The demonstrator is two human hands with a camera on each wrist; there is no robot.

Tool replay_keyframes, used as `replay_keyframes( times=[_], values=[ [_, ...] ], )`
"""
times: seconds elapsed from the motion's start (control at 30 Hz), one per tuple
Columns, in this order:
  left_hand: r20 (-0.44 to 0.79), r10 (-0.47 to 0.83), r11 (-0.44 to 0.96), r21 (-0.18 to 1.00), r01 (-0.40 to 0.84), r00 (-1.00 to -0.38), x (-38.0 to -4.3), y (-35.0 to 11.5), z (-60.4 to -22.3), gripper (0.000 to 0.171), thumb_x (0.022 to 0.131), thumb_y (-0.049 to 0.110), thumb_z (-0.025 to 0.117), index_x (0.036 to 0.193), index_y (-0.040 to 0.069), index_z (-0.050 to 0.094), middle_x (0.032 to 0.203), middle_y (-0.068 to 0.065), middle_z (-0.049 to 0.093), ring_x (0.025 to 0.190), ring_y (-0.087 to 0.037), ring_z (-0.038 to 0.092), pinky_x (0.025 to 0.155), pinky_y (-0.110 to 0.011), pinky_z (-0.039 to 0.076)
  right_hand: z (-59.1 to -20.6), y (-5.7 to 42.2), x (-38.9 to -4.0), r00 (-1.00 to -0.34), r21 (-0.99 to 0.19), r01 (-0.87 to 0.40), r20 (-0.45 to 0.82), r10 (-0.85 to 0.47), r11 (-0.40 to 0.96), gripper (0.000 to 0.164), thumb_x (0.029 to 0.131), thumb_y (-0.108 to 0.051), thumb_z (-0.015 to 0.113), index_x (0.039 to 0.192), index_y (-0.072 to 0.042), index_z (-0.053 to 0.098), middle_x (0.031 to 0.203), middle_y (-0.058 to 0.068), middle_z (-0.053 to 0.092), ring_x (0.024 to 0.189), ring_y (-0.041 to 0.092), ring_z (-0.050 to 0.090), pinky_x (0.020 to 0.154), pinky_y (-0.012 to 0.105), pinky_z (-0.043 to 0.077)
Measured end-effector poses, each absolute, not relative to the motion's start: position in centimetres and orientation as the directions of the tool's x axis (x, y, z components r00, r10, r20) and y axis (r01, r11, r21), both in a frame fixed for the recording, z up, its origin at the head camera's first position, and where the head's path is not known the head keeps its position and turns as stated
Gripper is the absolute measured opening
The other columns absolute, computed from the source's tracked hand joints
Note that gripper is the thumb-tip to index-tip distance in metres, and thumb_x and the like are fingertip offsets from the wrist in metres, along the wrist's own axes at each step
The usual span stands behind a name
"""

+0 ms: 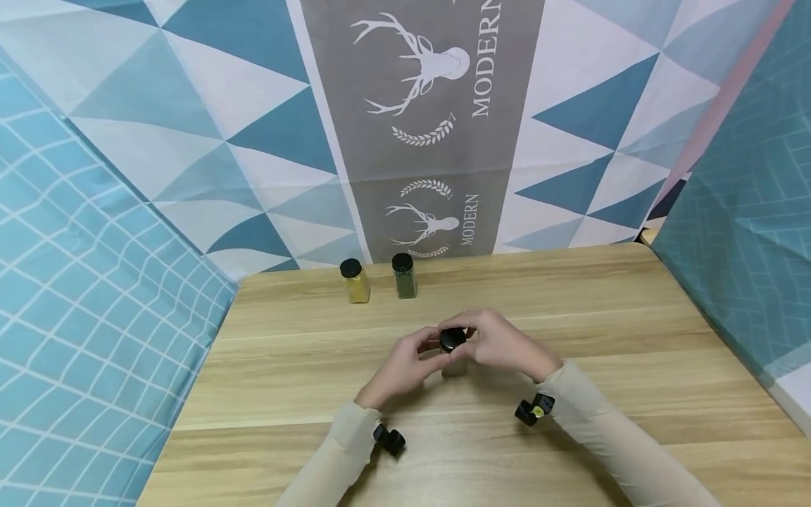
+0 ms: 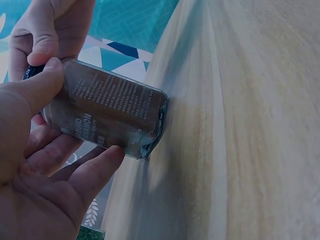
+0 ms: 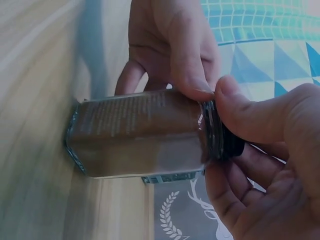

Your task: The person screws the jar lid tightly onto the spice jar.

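Observation:
A square glass jar of brown ground cinnamon [image 2: 110, 105] with a black lid [image 1: 453, 340] is between my two hands, upright over the middle of the table. My left hand [image 1: 405, 362] holds the jar's body between thumb and fingers. From the other side, my right hand [image 1: 497, 343] grips the lid, its thumb and fingers curled round the rim, as the right wrist view shows. White print covers part of the glass. Whether the jar's base touches the wood cannot be told for certain.
Toward the back left of the wooden table [image 1: 304, 373] stand a black-capped jar of yellow powder [image 1: 357, 287] and another of green contents [image 1: 405, 283]. Patterned cloth [image 1: 266, 162] hangs behind the table, with more cloth at both sides.

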State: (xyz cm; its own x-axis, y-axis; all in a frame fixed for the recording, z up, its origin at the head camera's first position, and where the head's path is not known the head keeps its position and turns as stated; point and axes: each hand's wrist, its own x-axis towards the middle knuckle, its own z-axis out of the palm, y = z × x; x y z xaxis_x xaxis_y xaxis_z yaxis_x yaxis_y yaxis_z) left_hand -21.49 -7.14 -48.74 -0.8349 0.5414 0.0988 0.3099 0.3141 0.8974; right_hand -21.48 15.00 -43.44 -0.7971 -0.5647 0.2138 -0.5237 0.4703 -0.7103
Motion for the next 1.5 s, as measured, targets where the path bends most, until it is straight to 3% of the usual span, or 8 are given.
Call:
replay_keyframes(
  times=[0.33, 0.6, 0.73, 0.97, 1.5],
  values=[
    [0.120, 0.521, 0.317, 0.892, 0.322, -0.845, -21.5, -7.3, -48.5, 0.046, 0.098, 0.026, 0.074, 0.138, 0.009, 0.061, 0.134, -0.010, 0.068, 0.125, -0.025, 0.066, 0.109, -0.036, 0.054, -43.6, 14.7, -21.0, -0.810, -0.720, -0.522, 0.250, -0.530, 0.458, 0.045, 0.083, -0.010, 0.085, 0.127, -0.008, 0.073, 0.122, 0.005, 0.075, 0.113, 0.022, 0.070, 0.096, 0.037, 0.061],
    [0.142, 0.527, 0.299, 0.892, 0.340, -0.838, -21.3, -7.2, -48.7, 0.049, 0.096, 0.025, 0.075, 0.140, 0.009, 0.061, 0.138, -0.008, 0.067, 0.125, -0.025, 0.066, 0.107, -0.032, 0.055, -45.4, 15.6, -20.1, -0.825, -0.807, -0.441, 0.194, -0.531, 0.392, 0.057, 0.095, -0.007, 0.073, 0.147, 0.002, 0.051, 0.145, 0.023, 0.057, 0.123, 0.038, 0.064, 0.100, 0.043, 0.060],
    [0.142, 0.526, 0.292, 0.896, 0.335, -0.838, -21.3, -7.2, -48.9, 0.051, 0.094, 0.024, 0.076, 0.140, 0.010, 0.061, 0.137, -0.007, 0.067, 0.126, -0.021, 0.065, 0.108, -0.032, 0.055, -46.1, 16.0, -19.9, -0.827, -0.822, -0.431, 0.195, -0.528, 0.372, 0.058, 0.096, -0.007, 0.073, 0.148, 0.002, 0.050, 0.145, 0.020, 0.059, 0.123, 0.037, 0.064, 0.102, 0.045, 0.059],
    [0.157, 0.526, 0.282, 0.895, 0.346, -0.836, -21.2, -7.2, -49.0, 0.050, 0.095, 0.025, 0.074, 0.141, 0.011, 0.060, 0.137, -0.007, 0.067, 0.127, -0.019, 0.064, 0.110, -0.033, 0.053, -46.7, 16.3, -20.1, -0.834, -0.821, -0.425, 0.191, -0.518, 0.381, 0.047, 0.097, -0.015, 0.073, 0.142, -0.009, 0.059, 0.137, 0.011, 0.065, 0.120, 0.031, 0.067, 0.102, 0.046, 0.059],
    [0.168, 0.470, 0.286, 0.900, 0.330, -0.867, -21.6, -6.7, -49.3, 0.052, 0.099, 0.031, 0.071, 0.145, 0.014, 0.058, 0.143, -0.006, 0.063, 0.131, -0.023, 0.062, 0.111, -0.037, 0.053, -47.0, 15.7, -20.6, -0.858, -0.802, -0.430, 0.219, -0.465, 0.415, 0.047, 0.097, -0.007, 0.070, 0.143, -0.003, 0.057, 0.139, 0.015, 0.065, 0.124, 0.033, 0.066, 0.107, 0.046, 0.055]
  ],
)
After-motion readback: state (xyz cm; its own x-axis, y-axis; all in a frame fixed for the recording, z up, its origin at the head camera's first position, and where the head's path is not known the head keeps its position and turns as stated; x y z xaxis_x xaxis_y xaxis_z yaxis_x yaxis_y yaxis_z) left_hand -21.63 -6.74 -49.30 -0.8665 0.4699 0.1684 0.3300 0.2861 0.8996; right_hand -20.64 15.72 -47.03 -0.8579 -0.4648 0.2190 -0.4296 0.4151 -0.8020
